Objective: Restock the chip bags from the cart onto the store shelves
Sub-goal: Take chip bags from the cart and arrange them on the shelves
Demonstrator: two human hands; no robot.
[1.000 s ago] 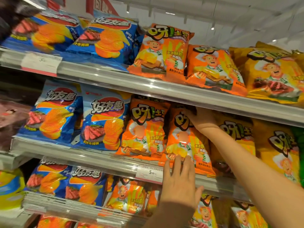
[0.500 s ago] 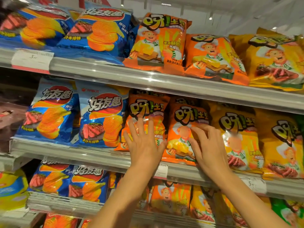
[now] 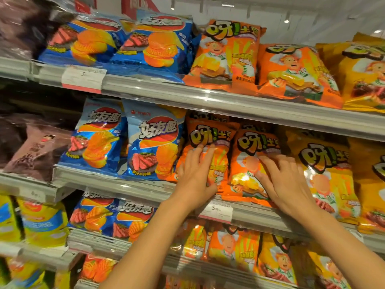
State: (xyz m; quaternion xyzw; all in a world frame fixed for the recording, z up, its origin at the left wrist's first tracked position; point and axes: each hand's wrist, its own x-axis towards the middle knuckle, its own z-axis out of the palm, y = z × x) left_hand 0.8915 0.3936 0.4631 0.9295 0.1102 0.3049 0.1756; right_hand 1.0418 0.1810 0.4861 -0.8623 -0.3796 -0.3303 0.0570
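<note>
Hands unchanged, left hand (image 3: 194, 176) and right hand (image 3: 285, 182) fingers flat, still pressing orange chip bags (image 3: 248, 163).

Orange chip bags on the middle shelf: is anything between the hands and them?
Nothing visible. The left hand lies flat on the left orange bag, and the right hand presses the right orange bag beside it, both standing behind the shelf rail.
</note>
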